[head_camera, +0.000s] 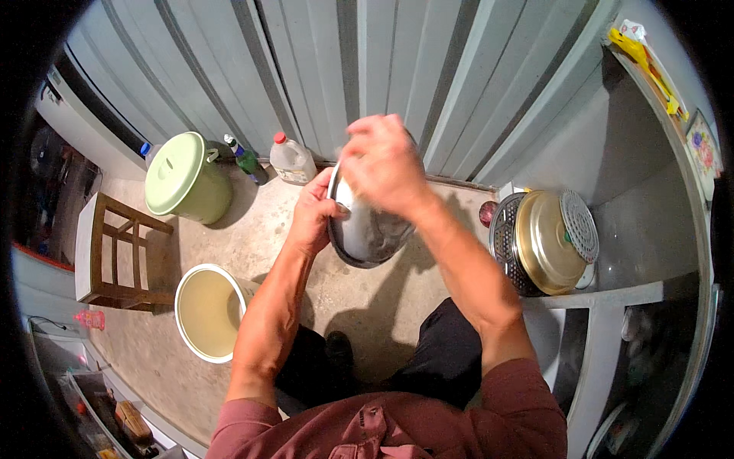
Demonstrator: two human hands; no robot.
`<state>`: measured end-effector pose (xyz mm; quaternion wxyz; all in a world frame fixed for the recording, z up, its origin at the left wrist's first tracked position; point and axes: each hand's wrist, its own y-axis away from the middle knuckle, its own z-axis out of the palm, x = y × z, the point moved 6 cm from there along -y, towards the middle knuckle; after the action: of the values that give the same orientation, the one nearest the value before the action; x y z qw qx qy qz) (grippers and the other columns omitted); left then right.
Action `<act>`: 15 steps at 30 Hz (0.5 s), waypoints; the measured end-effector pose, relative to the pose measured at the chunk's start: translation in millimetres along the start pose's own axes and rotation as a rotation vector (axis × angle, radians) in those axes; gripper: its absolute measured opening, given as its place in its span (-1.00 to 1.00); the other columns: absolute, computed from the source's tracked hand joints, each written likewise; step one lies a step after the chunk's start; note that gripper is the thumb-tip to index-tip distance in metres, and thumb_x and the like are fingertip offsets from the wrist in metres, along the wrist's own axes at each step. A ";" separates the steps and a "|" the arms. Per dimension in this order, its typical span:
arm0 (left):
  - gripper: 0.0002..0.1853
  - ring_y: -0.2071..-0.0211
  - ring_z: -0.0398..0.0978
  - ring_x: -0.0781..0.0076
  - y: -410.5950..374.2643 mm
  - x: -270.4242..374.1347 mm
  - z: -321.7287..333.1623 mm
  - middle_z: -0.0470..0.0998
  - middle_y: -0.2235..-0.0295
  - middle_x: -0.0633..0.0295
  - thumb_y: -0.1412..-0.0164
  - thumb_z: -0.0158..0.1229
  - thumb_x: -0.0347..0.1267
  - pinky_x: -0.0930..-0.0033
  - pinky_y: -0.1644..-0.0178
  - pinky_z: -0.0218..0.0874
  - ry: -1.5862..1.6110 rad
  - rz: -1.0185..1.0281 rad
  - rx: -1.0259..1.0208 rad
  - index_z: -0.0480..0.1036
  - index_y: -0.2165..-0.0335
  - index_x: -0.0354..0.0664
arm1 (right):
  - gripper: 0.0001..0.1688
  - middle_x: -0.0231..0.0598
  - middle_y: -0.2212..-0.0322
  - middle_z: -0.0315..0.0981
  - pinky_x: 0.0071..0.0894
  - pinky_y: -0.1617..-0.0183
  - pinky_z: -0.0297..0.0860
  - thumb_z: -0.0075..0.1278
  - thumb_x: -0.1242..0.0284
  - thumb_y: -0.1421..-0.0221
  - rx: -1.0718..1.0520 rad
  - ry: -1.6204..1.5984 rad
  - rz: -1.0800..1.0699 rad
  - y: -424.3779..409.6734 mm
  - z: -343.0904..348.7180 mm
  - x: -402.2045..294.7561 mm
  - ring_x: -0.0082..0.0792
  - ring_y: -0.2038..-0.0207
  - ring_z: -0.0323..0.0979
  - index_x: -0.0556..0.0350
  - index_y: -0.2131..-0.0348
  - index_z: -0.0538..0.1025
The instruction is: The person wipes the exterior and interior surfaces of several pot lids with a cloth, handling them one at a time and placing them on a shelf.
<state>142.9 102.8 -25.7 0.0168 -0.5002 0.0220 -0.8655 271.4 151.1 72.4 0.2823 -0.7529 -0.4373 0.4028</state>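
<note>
My left hand grips the left rim of a shiny metal basin, its thumb over the edge. The basin is held tilted above the concrete floor. Over its upper part is my right hand, blurred, with the fingers bent. Whether it holds anything is not clear, as the hand itself hides much of the basin's inside. Left of my left forearm stands a white-rimmed plastic bucket with cloudy yellowish liquid in it.
A lidded green bucket, a green glass bottle and a red-capped plastic jug stand by the corrugated metal wall. At left is a wooden stool. Metal steamer trays and a gold-coloured lid lean at right, beside a red onion.
</note>
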 end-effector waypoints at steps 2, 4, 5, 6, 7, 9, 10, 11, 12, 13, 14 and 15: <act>-0.42 0.33 0.49 0.55 -1.0 -4.1 -15.0 0.55 0.28 0.30 0.24 0.01 -0.67 0.54 0.24 0.34 0.043 0.060 0.001 0.43 0.09 -0.31 | -0.88 -0.10 0.22 0.50 -0.15 -0.03 0.32 0.14 0.47 0.06 -0.024 0.017 -0.110 6.3 11.8 -38.3 -0.07 0.12 0.37 0.14 0.45 0.61; -0.43 0.36 0.48 0.56 -2.3 3.9 -11.9 0.54 0.31 0.30 0.24 0.03 -0.65 0.55 0.25 0.33 0.082 0.094 -0.048 0.44 0.10 -0.31 | -0.89 -0.11 0.20 0.49 -0.15 -0.02 0.33 0.14 0.47 0.05 -0.005 -0.012 -0.126 4.9 7.0 -43.2 -0.08 0.11 0.37 0.15 0.47 0.60; -0.43 0.36 0.48 0.55 -2.4 6.1 -10.2 0.54 0.31 0.30 0.25 0.04 -0.64 0.54 0.25 0.34 0.061 0.065 -0.050 0.45 0.10 -0.32 | -0.89 -0.12 0.20 0.50 -0.16 -0.02 0.33 0.14 0.47 0.05 0.041 0.014 -0.072 0.3 -0.5 -32.0 -0.08 0.11 0.38 0.15 0.46 0.60; -0.43 0.37 0.49 0.54 0.1 10.0 -8.7 0.55 0.32 0.30 0.25 0.04 -0.64 0.53 0.25 0.34 0.041 0.043 -0.042 0.45 0.11 -0.32 | -0.88 -0.12 0.19 0.50 -0.16 -0.03 0.33 0.15 0.46 0.04 0.083 0.029 -0.026 -5.5 -8.5 -19.4 -0.09 0.11 0.38 0.14 0.45 0.61; -0.43 0.37 0.49 0.53 1.4 12.6 -5.5 0.55 0.33 0.30 0.26 0.05 -0.63 0.52 0.24 0.34 0.023 0.021 -0.039 0.45 0.11 -0.33 | -0.88 -0.12 0.19 0.51 -0.16 -0.03 0.33 0.15 0.46 0.03 0.125 0.051 0.020 -11.8 -19.6 -5.2 -0.10 0.11 0.39 0.14 0.44 0.62; -0.40 0.35 0.52 0.50 2.2 15.5 0.7 0.58 0.30 0.25 0.28 0.05 -0.62 0.50 0.21 0.36 0.034 0.039 -0.046 0.45 0.09 -0.36 | -0.88 -0.11 0.16 0.52 -0.24 -0.05 0.35 0.17 0.44 -0.01 0.148 0.102 0.179 -15.3 -39.5 40.8 -0.18 0.09 0.44 0.13 0.43 0.63; -0.39 0.34 0.53 0.50 1.8 15.9 3.1 0.59 0.29 0.24 0.28 0.05 -0.61 0.49 0.20 0.36 0.053 0.040 -0.057 0.45 0.08 -0.36 | -0.87 -0.12 0.13 0.53 -0.29 -0.06 0.35 0.16 0.43 -0.05 0.135 0.004 0.267 -7.3 -47.1 76.9 -0.24 0.08 0.45 0.14 0.41 0.62; -0.38 0.33 0.54 0.49 0.6 17.1 3.4 0.59 0.27 0.22 0.29 0.05 -0.61 0.49 0.19 0.37 0.068 0.045 -0.064 0.45 0.07 -0.37 | -0.85 -0.12 0.11 0.53 -0.34 -0.07 0.36 0.16 0.42 -0.09 0.121 -0.100 0.352 5.1 -49.5 111.4 -0.31 0.08 0.47 0.16 0.39 0.62; -0.35 0.30 0.55 0.48 1.2 19.3 0.3 0.60 0.23 0.18 0.30 0.05 -0.60 0.49 0.15 0.37 0.055 0.053 -0.081 0.44 0.05 -0.38 | -0.83 -0.13 0.16 0.56 -0.36 -0.04 0.36 0.16 0.41 -0.10 0.122 -0.297 0.464 20.0 -49.6 136.2 -0.35 0.11 0.48 0.18 0.38 0.61; -0.33 0.29 0.55 0.46 1.7 20.6 -4.3 0.60 0.22 0.18 0.31 0.06 -0.59 0.48 0.13 0.37 0.070 0.048 -0.082 0.44 0.04 -0.38 | -0.80 -0.14 0.22 0.59 -0.39 -0.01 0.36 0.16 0.40 -0.11 0.116 -0.497 0.578 27.4 -48.4 147.5 -0.40 0.14 0.50 0.21 0.36 0.61; -0.32 0.28 0.56 0.44 0.4 22.2 -8.1 0.60 0.21 0.17 0.31 0.06 -0.58 0.47 0.12 0.36 0.086 0.042 -0.084 0.43 0.03 -0.38 | -0.81 -0.29 0.29 0.58 -0.53 0.06 0.35 0.17 0.42 -0.12 0.076 -0.594 0.634 32.8 -46.5 154.8 -0.58 0.22 0.44 0.22 0.35 0.58; -0.30 0.27 0.56 0.42 1.0 22.6 -11.3 0.60 0.21 0.16 0.32 0.06 -0.57 0.46 0.10 0.36 0.096 0.035 -0.081 0.43 0.02 -0.38 | -0.81 -0.31 0.31 0.57 -0.52 0.07 0.35 0.16 0.42 -0.12 0.034 -0.536 0.589 28.9 -48.0 144.1 -0.59 0.24 0.43 0.23 0.36 0.57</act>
<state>121.8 100.9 -11.8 0.0107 -0.4577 0.0667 -0.8865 367.1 261.9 22.9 0.0431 -0.7095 -0.2538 0.6559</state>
